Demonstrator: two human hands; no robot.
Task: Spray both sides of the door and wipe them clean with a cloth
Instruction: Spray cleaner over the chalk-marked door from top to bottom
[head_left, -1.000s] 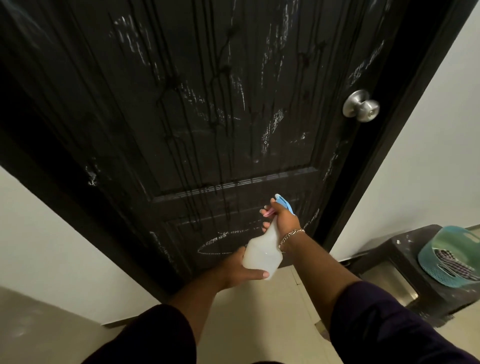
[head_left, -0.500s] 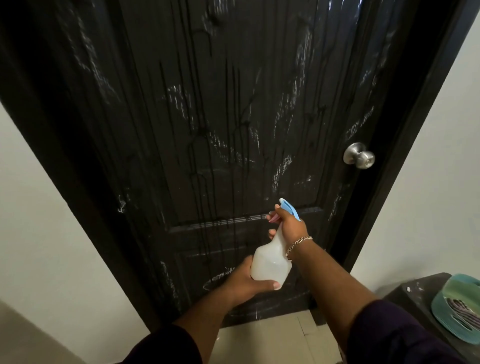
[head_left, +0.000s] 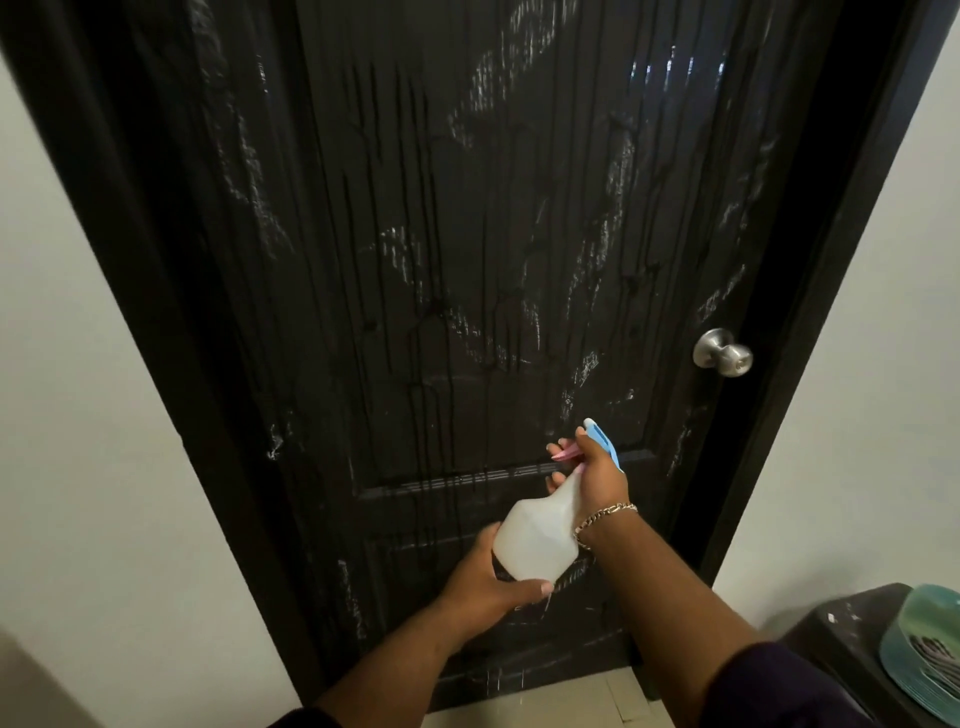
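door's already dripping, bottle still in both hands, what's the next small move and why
Probably put the spray bottle down and pick up a cloth. Long drips already run down the door over its white smears, and with the right hand and left hand both occupied, wiping can't start.

Teal basket (head_left: 930, 660) sits on dark stool (head_left: 841, 634).

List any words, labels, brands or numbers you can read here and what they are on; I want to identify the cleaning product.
None can be read. The white spray bottle shows no label, and the white marks on the door are smears and streaks, not writing.
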